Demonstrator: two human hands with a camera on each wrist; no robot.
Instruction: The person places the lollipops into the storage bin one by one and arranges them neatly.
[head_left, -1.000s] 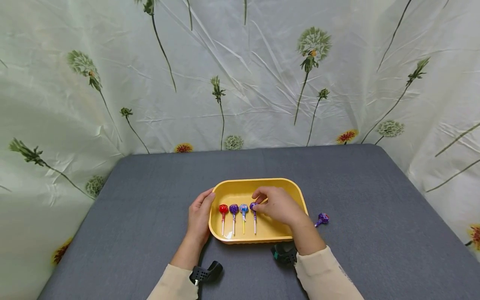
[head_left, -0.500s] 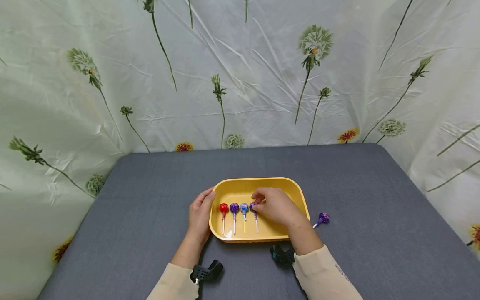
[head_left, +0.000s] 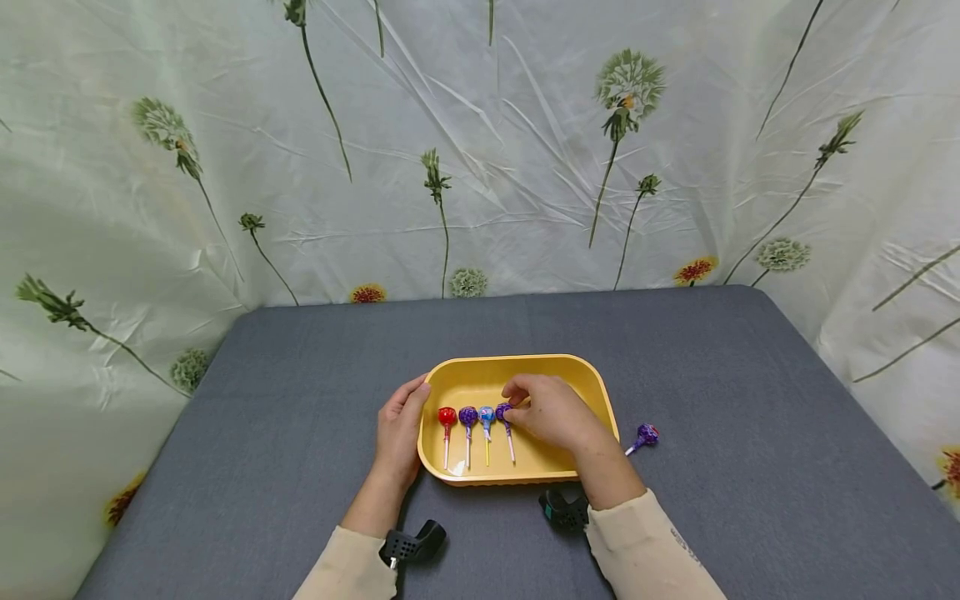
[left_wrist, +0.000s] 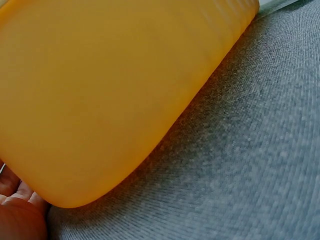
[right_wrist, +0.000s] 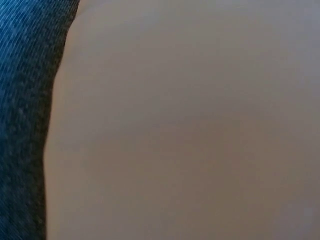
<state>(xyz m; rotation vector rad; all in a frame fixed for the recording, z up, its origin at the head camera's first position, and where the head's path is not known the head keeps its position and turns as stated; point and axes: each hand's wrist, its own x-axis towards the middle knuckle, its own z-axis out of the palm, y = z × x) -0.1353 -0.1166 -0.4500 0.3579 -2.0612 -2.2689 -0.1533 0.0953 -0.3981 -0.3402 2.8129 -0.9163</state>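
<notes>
A yellow tray stands near the middle of the table in the head view. My left hand holds its left end, thumb at the rim and fingers along the outer wall; the left wrist view shows some of those fingers against the wall. Inside the tray, my right hand pinches the wrapped head of a purple lollipop, its stick pointing toward me. To its left lie a blue lollipop, another purple lollipop and a red lollipop, side by side, sticks toward me.
One more purple lollipop lies on the grey cloth-covered table, right of the tray. A floral curtain hangs behind the table's far edge. Something pale and blurred fills most of the right wrist view.
The pinched purple lollipop has shifted slightly; its stick end swung a little right, then back left. The left hand and tray have hardly moved.
</notes>
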